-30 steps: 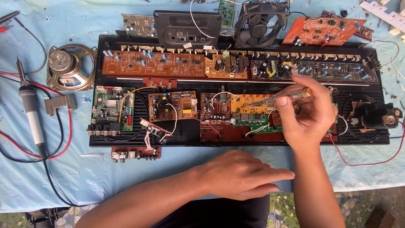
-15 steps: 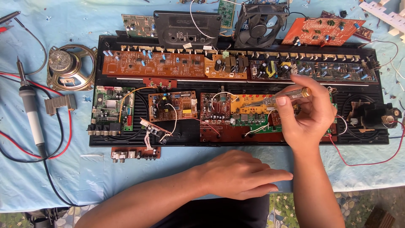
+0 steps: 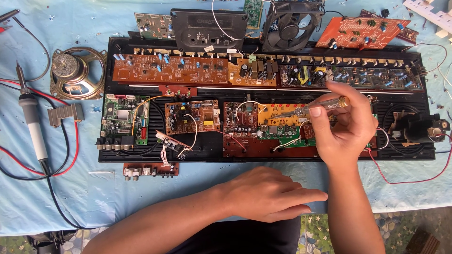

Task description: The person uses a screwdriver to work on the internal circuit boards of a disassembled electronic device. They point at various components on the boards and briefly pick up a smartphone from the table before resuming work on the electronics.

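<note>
While the left hand (image 3: 270, 193) lies flat on the blue cloth (image 3: 70, 202) near the table's front edge, fingers together and stretched out, holding nothing, the right hand (image 3: 346, 127) works over the black tray (image 3: 108, 155). Its fingers are clamped on a clear-handled screwdriver (image 3: 313, 107), which slants down to the left so the tip sits over the yellow board (image 3: 282, 115) in the tray's lower row. Boards crowd both rows of the tray, leaving little bare space beside the tool. Just past the tray's far edge sit a fan (image 3: 289, 28) and an orange board (image 3: 360, 33). Left of the tray, well apart from both hands, lie a speaker (image 3: 77, 73) and a soldering iron (image 3: 32, 120), with red and black wires looping round them. A strip of cloth between the tray's near edge and the left hand lies bare.
</note>
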